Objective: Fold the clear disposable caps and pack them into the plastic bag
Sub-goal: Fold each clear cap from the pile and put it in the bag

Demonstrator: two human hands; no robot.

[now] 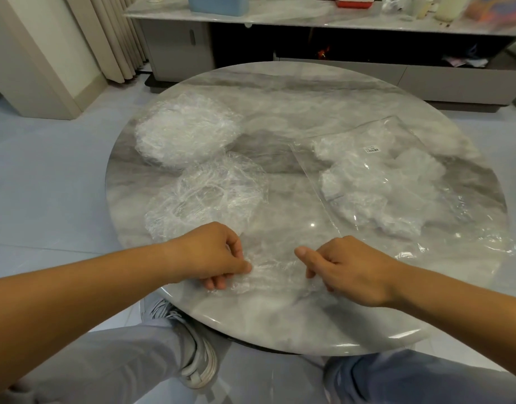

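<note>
Now, step: I am watching one clear cap (275, 266) being folded at the near edge of the surface (280, 330).
Left hand (218, 255): pinching the cap's left edge, fingers curled shut on the film.
Right hand (344, 269): gripping the right edge (thumb sticking out).
Advice: I am favouring taut, even edges before creasing.
Waiting caps: loose cap (210, 196), stack (186, 135).
Bag (382, 182): lying right, partly filled.

Crinkled clear cap (275, 269) lies flat at near edge; plastic bag (390, 182) right, part-filled
</note>
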